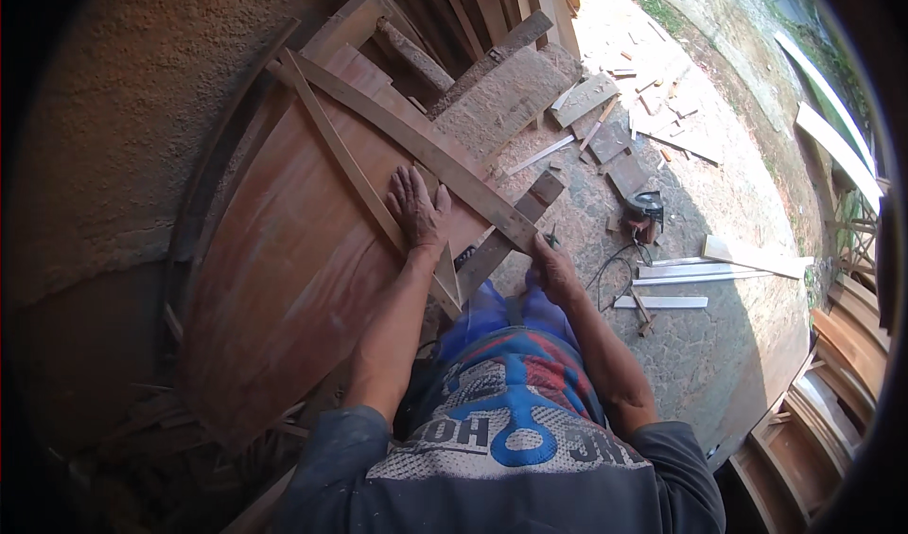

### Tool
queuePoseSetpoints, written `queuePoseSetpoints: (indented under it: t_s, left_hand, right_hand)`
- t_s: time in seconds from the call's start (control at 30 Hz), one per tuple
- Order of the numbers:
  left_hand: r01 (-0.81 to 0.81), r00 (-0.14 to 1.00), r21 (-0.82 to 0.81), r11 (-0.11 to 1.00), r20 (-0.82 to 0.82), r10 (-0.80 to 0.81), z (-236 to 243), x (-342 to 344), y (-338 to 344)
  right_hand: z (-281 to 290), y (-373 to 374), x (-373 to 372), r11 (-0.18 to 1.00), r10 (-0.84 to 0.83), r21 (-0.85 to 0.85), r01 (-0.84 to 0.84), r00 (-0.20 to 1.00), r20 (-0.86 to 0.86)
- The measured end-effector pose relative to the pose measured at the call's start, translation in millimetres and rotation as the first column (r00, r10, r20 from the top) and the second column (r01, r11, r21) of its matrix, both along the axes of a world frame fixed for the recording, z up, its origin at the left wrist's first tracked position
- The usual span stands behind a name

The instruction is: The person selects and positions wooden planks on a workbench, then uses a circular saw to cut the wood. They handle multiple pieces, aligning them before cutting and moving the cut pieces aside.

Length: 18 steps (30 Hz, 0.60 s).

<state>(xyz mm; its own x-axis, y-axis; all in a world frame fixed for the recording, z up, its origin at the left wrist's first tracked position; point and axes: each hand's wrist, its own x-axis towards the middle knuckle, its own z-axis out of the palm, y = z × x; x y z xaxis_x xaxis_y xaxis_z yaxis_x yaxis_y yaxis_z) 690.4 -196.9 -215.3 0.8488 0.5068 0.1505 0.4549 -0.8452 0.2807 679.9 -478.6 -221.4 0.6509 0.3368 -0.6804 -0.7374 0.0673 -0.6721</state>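
Observation:
A large reddish wooden panel [284, 241] lies slanted in front of me on the left. On it rest two long narrow wooden strips that meet at the far left in a V, the longer strip [407, 141] on the right and the other strip [342, 160] on the left. My left hand [418, 210] presses flat between them, fingers stretched out. My right hand [558, 269] is closed round the near right end of the longer strip. A small dark green tip [551, 237] shows by its fingers; what it belongs to is hidden.
Sawdust-covered planks [501, 104] lie beyond the panel, with boards [473, 4] leaning behind. A rough wall [123, 156] stands left. On the floor at right are a corded power tool [645, 208], pale strips [695, 271] and wood offcuts. Wooden frames [804, 449] stand lower right.

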Motion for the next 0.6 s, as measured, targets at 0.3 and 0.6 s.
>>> queuePoseSetpoints:
  t_s: [0.3,0.6]
  left_hand:
    - [0.015,1.000,-0.027,1.000,0.023,-0.014,-8.3,-11.8,7.0]
    - [0.053,0.998,-0.077,0.996,0.018,-0.052,-5.3,-23.3,-1.7]
  right_hand:
    - [56.6,-33.3,92.0,0.973,0.183,-0.205,-0.107,0.897,0.403]
    - [41.8,8.5,129.0,0.864,0.324,0.342,-0.369,0.928,0.183]
